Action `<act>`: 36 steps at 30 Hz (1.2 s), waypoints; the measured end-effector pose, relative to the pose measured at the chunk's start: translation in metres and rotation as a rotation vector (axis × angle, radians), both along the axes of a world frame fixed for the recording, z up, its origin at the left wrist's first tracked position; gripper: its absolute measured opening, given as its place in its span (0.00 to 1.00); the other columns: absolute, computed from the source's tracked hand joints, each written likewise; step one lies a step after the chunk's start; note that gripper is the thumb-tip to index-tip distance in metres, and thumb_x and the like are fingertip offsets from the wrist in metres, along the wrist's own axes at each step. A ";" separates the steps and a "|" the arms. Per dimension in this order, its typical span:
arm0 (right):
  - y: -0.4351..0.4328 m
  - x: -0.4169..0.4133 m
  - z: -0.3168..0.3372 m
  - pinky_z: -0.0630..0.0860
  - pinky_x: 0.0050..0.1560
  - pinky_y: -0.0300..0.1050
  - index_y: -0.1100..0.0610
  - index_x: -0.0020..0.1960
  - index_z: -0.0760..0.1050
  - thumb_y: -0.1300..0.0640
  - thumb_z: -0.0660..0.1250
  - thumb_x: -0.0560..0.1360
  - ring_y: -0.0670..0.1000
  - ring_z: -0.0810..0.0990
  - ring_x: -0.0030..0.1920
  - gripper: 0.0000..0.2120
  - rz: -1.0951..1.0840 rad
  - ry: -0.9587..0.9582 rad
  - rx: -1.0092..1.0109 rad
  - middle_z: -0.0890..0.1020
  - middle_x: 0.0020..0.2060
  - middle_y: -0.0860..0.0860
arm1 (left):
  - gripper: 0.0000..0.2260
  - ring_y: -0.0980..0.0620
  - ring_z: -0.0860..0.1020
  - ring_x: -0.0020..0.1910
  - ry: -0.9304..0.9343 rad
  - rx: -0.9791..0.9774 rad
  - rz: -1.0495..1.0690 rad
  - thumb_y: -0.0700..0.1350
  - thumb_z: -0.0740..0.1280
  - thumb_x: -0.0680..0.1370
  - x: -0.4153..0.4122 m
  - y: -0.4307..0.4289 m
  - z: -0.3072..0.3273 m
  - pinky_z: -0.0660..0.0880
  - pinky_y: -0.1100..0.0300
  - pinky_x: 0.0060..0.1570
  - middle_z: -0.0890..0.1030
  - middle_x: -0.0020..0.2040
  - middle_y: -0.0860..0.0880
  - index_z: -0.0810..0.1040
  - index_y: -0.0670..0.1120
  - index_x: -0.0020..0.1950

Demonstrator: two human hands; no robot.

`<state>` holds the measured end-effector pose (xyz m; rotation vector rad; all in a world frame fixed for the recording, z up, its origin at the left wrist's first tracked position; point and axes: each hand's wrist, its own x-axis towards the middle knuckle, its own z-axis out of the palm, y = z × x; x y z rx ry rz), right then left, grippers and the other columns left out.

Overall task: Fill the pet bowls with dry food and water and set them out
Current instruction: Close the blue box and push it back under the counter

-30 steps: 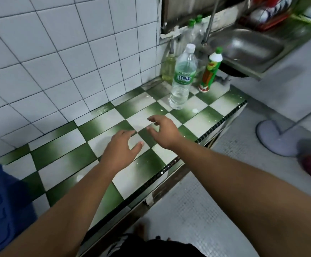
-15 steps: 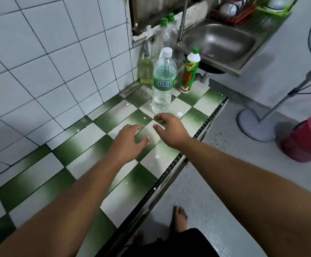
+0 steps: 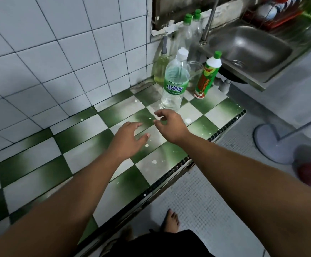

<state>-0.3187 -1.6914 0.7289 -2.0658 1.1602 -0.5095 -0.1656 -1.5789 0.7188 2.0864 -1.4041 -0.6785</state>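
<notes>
Both hands hover over the green-and-white checkered counter (image 3: 39, 169) at the centre of the frame, each grip apart and holding nothing: the left hand (image 3: 128, 140) has its fingers spread, the right hand (image 3: 173, 127) has them loosely curled. The water bottle (image 3: 175, 84) (white cap, green label) stands upright on the counter just above the right hand, with a dish-soap bottle (image 3: 205, 76) beside it to the right.

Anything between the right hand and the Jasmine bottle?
Nothing. In the head view, only a short strip of bare tiled counter separates the right hand from the Jasmine water bottle.
</notes>
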 end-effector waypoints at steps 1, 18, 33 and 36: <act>0.000 0.007 -0.002 0.77 0.57 0.44 0.58 0.64 0.77 0.55 0.69 0.78 0.52 0.80 0.54 0.16 0.029 -0.006 0.009 0.81 0.59 0.53 | 0.25 0.48 0.76 0.66 0.001 0.005 0.028 0.56 0.71 0.79 0.001 0.004 -0.001 0.73 0.55 0.63 0.77 0.68 0.46 0.75 0.48 0.73; 0.153 0.211 0.013 0.78 0.56 0.45 0.56 0.62 0.78 0.53 0.69 0.78 0.49 0.80 0.52 0.15 0.567 -0.104 0.064 0.81 0.57 0.51 | 0.24 0.48 0.73 0.69 -0.124 0.010 0.617 0.58 0.69 0.80 0.105 0.221 0.031 0.71 0.49 0.71 0.75 0.71 0.48 0.73 0.51 0.74; 0.369 0.393 0.023 0.65 0.68 0.44 0.57 0.70 0.72 0.49 0.69 0.77 0.56 0.71 0.68 0.24 1.083 0.008 -0.155 0.73 0.68 0.57 | 0.22 0.37 0.77 0.59 -0.408 0.014 1.217 0.52 0.73 0.73 0.130 0.470 0.017 0.76 0.42 0.59 0.79 0.60 0.40 0.81 0.43 0.64; 0.383 0.414 0.018 0.55 0.77 0.60 0.52 0.78 0.59 0.43 0.68 0.77 0.59 0.55 0.78 0.35 1.167 0.231 -0.306 0.58 0.79 0.56 | 0.32 0.35 0.72 0.67 -0.346 0.044 1.346 0.60 0.71 0.73 0.120 0.485 0.000 0.71 0.40 0.67 0.73 0.68 0.37 0.76 0.42 0.71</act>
